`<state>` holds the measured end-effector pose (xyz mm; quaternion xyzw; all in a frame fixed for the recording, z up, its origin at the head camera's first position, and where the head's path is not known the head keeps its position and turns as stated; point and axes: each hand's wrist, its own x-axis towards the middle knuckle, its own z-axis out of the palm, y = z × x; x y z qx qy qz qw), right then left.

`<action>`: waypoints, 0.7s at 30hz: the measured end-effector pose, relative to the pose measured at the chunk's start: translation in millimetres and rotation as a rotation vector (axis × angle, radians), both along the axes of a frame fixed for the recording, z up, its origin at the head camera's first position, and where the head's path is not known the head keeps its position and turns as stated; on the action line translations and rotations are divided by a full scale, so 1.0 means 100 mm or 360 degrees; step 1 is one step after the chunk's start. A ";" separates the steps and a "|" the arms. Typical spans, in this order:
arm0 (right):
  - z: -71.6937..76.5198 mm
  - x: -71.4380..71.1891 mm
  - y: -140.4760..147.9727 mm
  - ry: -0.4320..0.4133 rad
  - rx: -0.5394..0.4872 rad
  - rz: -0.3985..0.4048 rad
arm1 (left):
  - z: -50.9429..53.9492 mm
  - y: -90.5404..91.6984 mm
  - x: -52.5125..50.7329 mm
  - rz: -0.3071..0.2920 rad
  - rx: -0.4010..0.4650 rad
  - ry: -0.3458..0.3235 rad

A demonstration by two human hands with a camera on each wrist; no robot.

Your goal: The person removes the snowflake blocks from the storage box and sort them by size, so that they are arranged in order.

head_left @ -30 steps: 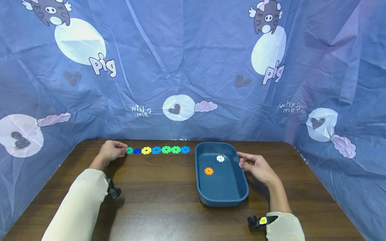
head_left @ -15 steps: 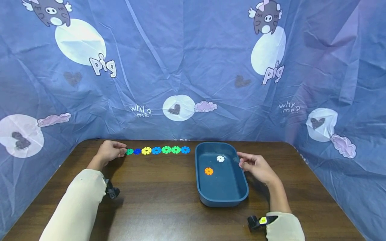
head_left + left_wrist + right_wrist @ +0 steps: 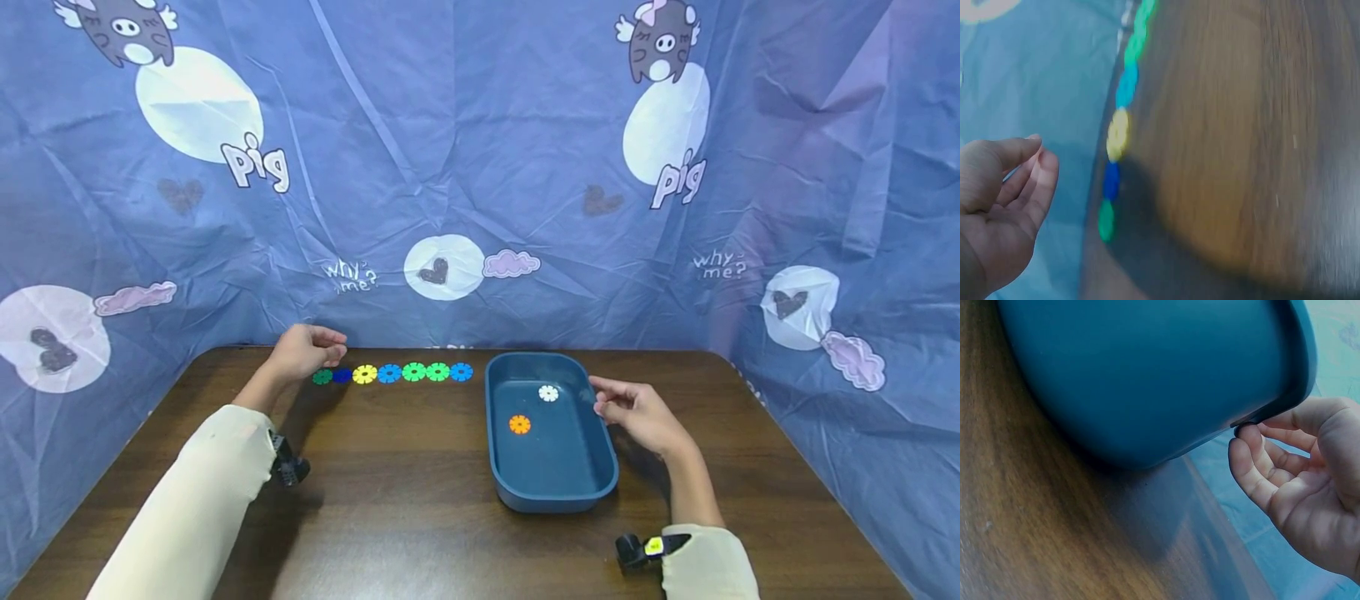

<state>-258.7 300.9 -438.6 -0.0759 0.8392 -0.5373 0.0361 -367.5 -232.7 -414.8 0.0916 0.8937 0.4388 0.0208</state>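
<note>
My left hand (image 3: 303,352) hovers over the left end of a row of notched plastic building discs, and nothing shows between its loosely bent fingers. Lying in line from that end are a green disc (image 3: 322,377), a dark blue disc (image 3: 342,377), a yellow disc (image 3: 365,374), then several blue and green ones. In the left wrist view the hand (image 3: 1007,212) is apart from the row. My right hand (image 3: 641,417) touches the right rim of a blue basin (image 3: 551,504) from outside. A white disc (image 3: 548,393) and an orange disc (image 3: 520,425) lie inside the basin.
Everything stands on a brown wooden table (image 3: 397,517). A blue printed cloth (image 3: 450,183) hangs behind the table's back edge and along its sides. The basin stands just right of the row's end.
My left hand has left the green disc at the row's left end, rising and moving right over the row. My right hand and the basin have stayed put.
</note>
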 end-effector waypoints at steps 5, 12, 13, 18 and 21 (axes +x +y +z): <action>0.01 -0.01 0.00 0.0008 0.0002 0.0000 | 0.14 0.34 -0.01 -0.0124 0.0010 0.0036; 0.02 -0.01 0.00 0.0010 0.0016 0.0002 | 0.26 0.81 0.03 -0.0376 -0.0107 0.0145; 0.02 -0.01 0.00 0.0007 0.0014 0.0002 | 0.28 0.88 0.05 -0.0407 -0.0136 0.0164; 0.02 0.00 0.00 0.0006 0.0018 0.0014 | 0.33 1.19 0.13 -0.0565 -0.0203 0.0239; 0.01 0.00 0.00 0.0014 0.0021 0.0016 | 0.35 1.35 0.18 -0.0662 -0.0220 0.0262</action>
